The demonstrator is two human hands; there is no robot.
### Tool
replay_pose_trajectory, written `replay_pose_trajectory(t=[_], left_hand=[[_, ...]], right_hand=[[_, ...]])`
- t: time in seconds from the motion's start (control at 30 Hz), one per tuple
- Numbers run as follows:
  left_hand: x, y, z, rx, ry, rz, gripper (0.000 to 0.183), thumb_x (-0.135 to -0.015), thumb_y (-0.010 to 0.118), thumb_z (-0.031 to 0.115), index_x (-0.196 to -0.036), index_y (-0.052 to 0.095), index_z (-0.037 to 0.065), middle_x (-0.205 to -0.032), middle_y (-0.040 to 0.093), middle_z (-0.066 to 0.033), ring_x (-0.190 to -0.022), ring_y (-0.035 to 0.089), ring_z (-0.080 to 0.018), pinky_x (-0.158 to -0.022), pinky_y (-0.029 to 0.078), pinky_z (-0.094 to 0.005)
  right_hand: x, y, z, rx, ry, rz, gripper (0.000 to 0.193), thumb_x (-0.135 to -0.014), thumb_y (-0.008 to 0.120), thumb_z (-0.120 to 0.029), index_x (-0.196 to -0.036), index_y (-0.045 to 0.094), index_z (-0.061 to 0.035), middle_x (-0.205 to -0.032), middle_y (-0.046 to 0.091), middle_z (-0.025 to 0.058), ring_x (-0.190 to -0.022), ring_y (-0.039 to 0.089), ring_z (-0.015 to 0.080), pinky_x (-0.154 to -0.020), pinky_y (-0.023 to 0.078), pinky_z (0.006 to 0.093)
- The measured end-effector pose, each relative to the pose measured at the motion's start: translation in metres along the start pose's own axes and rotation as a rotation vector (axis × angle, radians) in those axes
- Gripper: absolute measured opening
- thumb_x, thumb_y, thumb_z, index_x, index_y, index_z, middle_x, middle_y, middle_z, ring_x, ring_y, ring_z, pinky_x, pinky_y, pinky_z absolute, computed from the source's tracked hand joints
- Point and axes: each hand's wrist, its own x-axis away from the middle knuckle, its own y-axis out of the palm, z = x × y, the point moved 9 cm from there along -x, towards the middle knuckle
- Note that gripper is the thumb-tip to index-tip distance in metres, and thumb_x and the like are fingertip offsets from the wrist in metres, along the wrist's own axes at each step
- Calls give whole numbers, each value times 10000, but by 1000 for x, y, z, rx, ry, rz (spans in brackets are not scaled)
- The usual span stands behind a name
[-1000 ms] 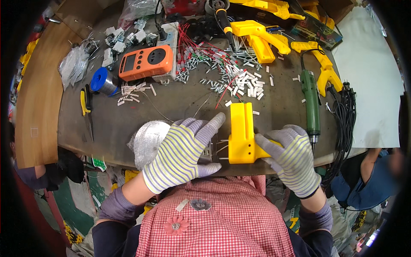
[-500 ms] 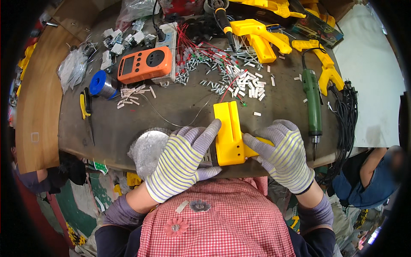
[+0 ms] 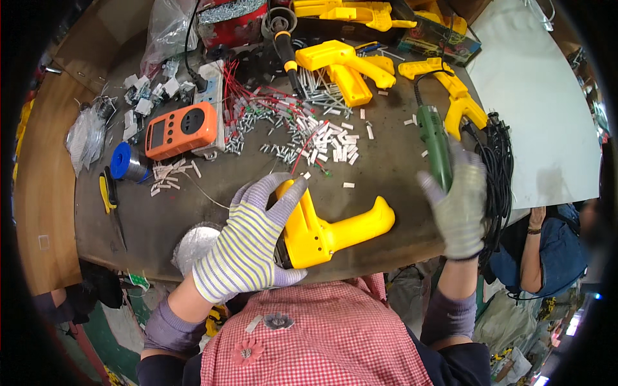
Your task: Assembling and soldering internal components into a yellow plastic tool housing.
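My left hand (image 3: 248, 238), in a striped knit glove, is closed around a yellow pistol-shaped plastic housing (image 3: 309, 244) near the table's front edge. The housing's yellow handle (image 3: 364, 222) points right, and a dark part shows at its lower left end beside my palm. On the right, my gloved right hand (image 3: 460, 206) is at a green electric screwdriver (image 3: 430, 128), thumb on one side and fingers on the other. Motion blurs this hand, so I cannot tell whether it grips. It hides the screwdriver's lower end.
White sleeves (image 3: 335, 141), screws (image 3: 241, 122) and red wires lie mid-table. Behind them are yellow housings (image 3: 347, 67) and a black-and-yellow tool (image 3: 288, 58). Left stand an orange meter (image 3: 181, 132), solder spool (image 3: 129, 162) and cutters (image 3: 109, 193). Black cables (image 3: 499, 174) lie right; another person (image 3: 547, 257) sits beyond.
My right hand has left the housing's handle and moved right to the screwdriver. The housing is tilted now, its handle pointing right and slightly away. The whole view has shifted.
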Motion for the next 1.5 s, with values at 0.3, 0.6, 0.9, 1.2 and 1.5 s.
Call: replay_pose_trajectory(t=[0.3,0.6,0.9,1.2,1.5], left_hand=[[-10,4,3,-20,25,-19,1149,-556,868,429,-1527,354,95,-1409,397,-256,-1292,426,-451,-1114,318,-567],[-7,4,-1,20,0,5,1146,-554,857,428,-1538,354,121,-1412,392,-255,-1301,419,-449,-1119,315,-561],[-6,6,-5,30,-9,-4,1149,-553,866,426,-1538,357,123,-1422,384,-254,-1314,409,-449,-1134,303,-561],[-5,1,-6,11,-7,31,1154,-540,868,411,-1537,359,130,-1440,382,-243,-1299,433,-447,-1122,324,-562],[29,-6,-24,-49,-85,39,931,-544,834,570,-1266,565,47,-1206,610,-165,-1116,572,-371,-982,404,-500]], right_hand=[[29,40,68,-1827,363,-176,675,-919,647,-304,-1470,394,-10,-1190,588,121,-1020,608,234,-972,482,388],[14,60,-15,-2662,522,111,428,-931,626,-480,-1068,624,-74,-657,402,-34,-604,405,138,-943,393,374],[12,68,-13,-2643,392,83,473,-928,601,-517,-1056,615,-62,-665,384,-28,-591,373,138,-987,393,387],[17,84,-15,-2715,528,148,488,-936,597,-506,-1038,599,-28,-619,314,-43,-546,310,117,-1032,421,388],[11,83,-16,-2699,579,132,481,-926,606,-484,-1034,605,-15,-600,312,-45,-539,354,122,-1022,452,408]])
